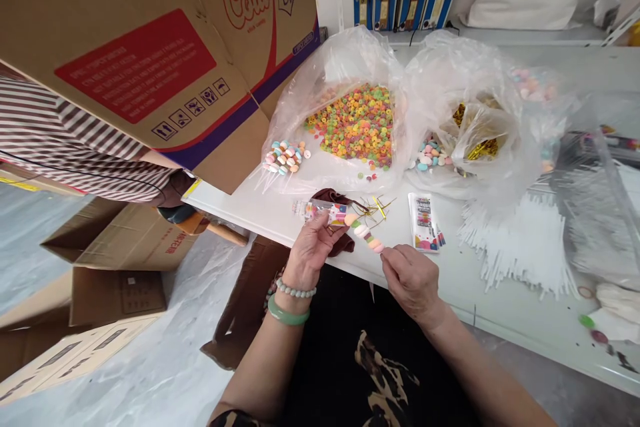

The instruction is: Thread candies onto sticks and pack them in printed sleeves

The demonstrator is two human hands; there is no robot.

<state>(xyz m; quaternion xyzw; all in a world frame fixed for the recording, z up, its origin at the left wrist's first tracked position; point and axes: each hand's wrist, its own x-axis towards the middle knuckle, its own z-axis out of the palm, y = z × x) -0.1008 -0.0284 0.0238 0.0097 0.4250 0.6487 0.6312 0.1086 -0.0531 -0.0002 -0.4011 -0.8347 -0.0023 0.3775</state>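
Observation:
My left hand [316, 238], with a bead bracelet and a green bangle on its wrist, pinches a clear printed candy wrapper [336, 213]. In my right hand [411, 278] is the lower end of a candy skewer [365, 234], a row of pastel candies; its stick is hidden by the fingers. The skewer's far end meets the wrapper's mouth; whether it is inside I cannot tell. Behind the hands lie gold twist ties [380, 207] and a dark brown cloth [327, 196]. A stack of flat printed wrappers [423, 221] lies right of them.
Plastic bags hold colourful ring candies [357, 123] and gold ties [483, 149]. Finished-looking candy skewers [285, 157] lie at the left; white sticks [523, 240] are piled right. A big carton [150, 33] stands at the left, beside a person in a striped top [75, 140].

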